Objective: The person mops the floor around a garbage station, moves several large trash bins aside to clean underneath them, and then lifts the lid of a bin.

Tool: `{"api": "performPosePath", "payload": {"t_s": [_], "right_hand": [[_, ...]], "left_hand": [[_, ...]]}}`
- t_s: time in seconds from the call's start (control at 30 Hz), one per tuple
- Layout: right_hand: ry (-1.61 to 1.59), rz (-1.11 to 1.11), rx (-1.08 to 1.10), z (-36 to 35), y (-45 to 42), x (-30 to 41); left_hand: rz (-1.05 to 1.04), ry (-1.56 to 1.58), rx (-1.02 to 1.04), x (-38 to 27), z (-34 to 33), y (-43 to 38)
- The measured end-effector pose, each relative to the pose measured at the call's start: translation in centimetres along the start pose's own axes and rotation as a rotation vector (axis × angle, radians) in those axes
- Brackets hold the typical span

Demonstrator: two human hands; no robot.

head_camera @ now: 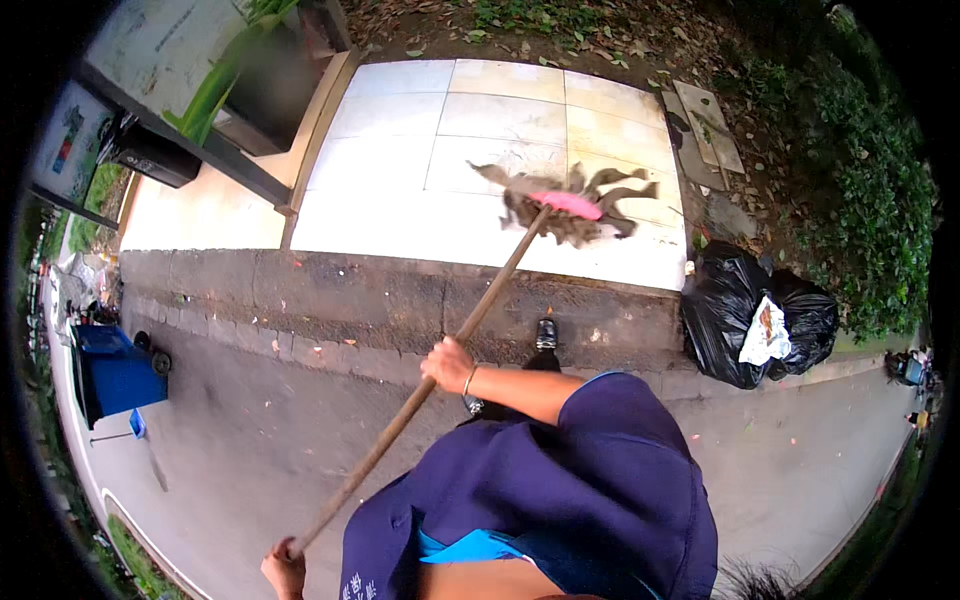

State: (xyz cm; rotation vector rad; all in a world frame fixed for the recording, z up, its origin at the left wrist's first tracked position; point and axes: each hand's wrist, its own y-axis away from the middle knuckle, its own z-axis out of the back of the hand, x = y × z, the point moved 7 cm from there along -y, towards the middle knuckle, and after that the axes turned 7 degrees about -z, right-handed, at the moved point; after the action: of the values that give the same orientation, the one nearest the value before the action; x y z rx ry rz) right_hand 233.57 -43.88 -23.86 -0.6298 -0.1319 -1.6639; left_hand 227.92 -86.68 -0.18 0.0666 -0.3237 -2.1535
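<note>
My right hand (448, 365) is closed around the middle of a long wooden mop handle (491, 292), a bracelet on its wrist. Lower down, at the lower left, my left hand (285, 568) grips the handle's near end. The mop head (574, 225) has dark, wet-looking cloth strips and a pink clamp (566, 204). It rests, slightly blurred, on a pale tiled slab (382, 161), strips fanned to both sides. My dark shoe (547, 334) stands on the dark paved step below the slab's edge.
Black garbage bags (724, 311) with a crumpled white wrapper (766, 332) sit right of the slab. At left stand a wheeled blue bin (120, 371), a small blue dustpan (137, 424) and a post-framed shelter (202, 142). Leaf-strewn soil (420, 30) and shrubs (862, 187) border the slab.
</note>
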Motion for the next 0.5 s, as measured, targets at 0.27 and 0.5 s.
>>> {"api": "performPosePath", "payload": {"t_s": [0.27,0.5], "right_hand": [[0.171,-0.108,0.422,-7.8,5.6,-14.4],[0.353,-0.453,0.461,1.4,1.6,-35.1]], "left_hand": [[0.344,0.729,0.769,-13.3,-7.7,-2.2],[0.111,0.594,0.632,-34.8,-13.8,-16.7]]}}
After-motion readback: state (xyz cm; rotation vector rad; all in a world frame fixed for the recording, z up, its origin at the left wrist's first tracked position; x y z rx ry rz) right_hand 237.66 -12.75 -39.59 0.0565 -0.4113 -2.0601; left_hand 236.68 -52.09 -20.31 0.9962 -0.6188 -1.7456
